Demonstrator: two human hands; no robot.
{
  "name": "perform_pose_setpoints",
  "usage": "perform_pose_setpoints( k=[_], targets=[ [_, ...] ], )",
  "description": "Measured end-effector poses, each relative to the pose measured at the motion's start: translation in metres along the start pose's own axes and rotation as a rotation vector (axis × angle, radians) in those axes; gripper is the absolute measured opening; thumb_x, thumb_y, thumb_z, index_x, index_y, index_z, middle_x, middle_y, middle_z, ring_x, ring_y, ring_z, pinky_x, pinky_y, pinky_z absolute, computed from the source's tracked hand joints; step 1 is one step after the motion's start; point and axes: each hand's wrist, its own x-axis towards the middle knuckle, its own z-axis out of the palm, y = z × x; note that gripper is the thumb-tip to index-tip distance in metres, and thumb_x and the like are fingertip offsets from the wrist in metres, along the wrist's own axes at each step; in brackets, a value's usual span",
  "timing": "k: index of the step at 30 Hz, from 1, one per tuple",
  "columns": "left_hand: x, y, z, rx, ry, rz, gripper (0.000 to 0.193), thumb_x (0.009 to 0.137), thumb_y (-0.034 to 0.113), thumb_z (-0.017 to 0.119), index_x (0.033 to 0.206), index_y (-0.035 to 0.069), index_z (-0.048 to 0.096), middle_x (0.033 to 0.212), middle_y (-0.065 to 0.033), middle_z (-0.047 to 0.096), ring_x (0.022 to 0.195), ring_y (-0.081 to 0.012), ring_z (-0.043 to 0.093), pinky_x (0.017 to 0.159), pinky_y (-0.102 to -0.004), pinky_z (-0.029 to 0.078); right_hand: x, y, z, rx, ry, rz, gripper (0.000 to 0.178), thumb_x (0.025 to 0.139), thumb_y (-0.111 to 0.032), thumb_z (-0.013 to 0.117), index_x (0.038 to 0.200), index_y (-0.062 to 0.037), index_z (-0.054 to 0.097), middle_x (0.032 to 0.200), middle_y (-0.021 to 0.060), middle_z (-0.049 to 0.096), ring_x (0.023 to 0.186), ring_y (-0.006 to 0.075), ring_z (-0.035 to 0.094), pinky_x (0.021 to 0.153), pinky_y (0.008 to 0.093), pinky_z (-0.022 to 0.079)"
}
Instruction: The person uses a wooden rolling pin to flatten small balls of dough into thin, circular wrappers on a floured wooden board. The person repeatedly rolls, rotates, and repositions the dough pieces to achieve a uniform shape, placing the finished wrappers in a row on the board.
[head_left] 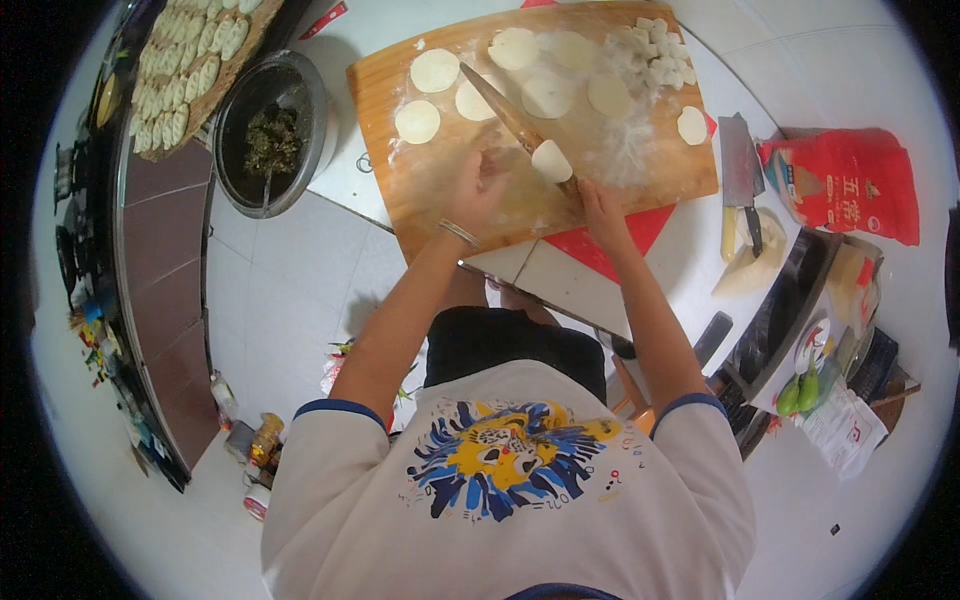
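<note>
Our right hand (598, 203) grips the rolling pin (508, 118); our left hand (482, 190), blurred, seems spread. By the left edge of the worktop (348, 194), a pot (318, 118) holds a dark green mixture (273, 138).

The dough rounds (435, 71) are pale cream, the rolling pin (500, 107) brown, the board (420, 195) honey-coloured, the bench (690, 250) white, the bag (865, 190) bright red, the shorts (500, 340) black, and the shirt (350, 510) off-white with blue trim (340, 406) and a blue-and-yellow lion print (510, 450).

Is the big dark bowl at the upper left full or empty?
Neither: the bowl is partly filled. A dark, clumpy mixture sits inside, with bare inner wall showing around it.
</note>
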Motion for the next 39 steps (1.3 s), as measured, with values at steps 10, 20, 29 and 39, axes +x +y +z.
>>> perform_pose_setpoints(
  k=[10,20,29,39],
  targets=[
    [0.008,0.009,0.023,-0.194,-0.185,-0.561,0.02,0.088,0.011,0.069,0.105,0.003,0.064,0.096,-0.0068,0.067,0.082,-0.0143,0.064,0.068,-0.0276,0.054,-0.05,-0.033,-0.005,-0.357,0.367,-0.166,0.037,0.083,-0.015,0.069,0.116,-0.0081,0.053,0.093,0.0142,0.064,0.084,0.0343,0.065,0.068,0.0426,0.052],
    [-0.025,0.035,-0.037,0.949,0.181,0.161,0.047,0.09,0.021,0.058,0.133,0.002,0.048,0.131,-0.0204,0.052,0.117,-0.0391,0.052,0.099,-0.0497,0.042,-0.032,-0.01,-0.038,-0.571,0.11,-0.456,0.038,0.079,-0.02,0.07,0.113,-0.0112,0.057,0.103,0.0107,0.062,0.094,0.0326,0.062,0.079,0.0444,0.05],
    [-0.013,0.012,-0.049,1.329,0.101,0.165,0.066,0.091,0.033,0.05,0.146,0.002,0.032,0.155,-0.0183,0.026,0.141,-0.0413,0.024,0.116,-0.0532,0.016,0.073,-0.038,0.003,-1.009,0.289,-0.659,0.067,0.089,-0.053,0.052,0.146,-0.0188,0.038,0.155,0.0107,0.028,0.142,0.031,0.025,0.112,0.0603,0.017],
    [0.01,0.009,-0.057,1.265,0.165,0.246,0.058,0.094,0.033,0.048,0.145,0.007,0.037,0.156,-0.0173,0.026,0.142,-0.0434,0.022,0.115,-0.0544,0.017,0.06,-0.045,0.006,-0.931,0.235,-0.55,0.064,0.093,-0.05,0.047,0.148,-0.0214,0.035,0.159,0.0106,0.021,0.146,0.0344,0.018,0.11,0.0694,0.006]
  ],
)
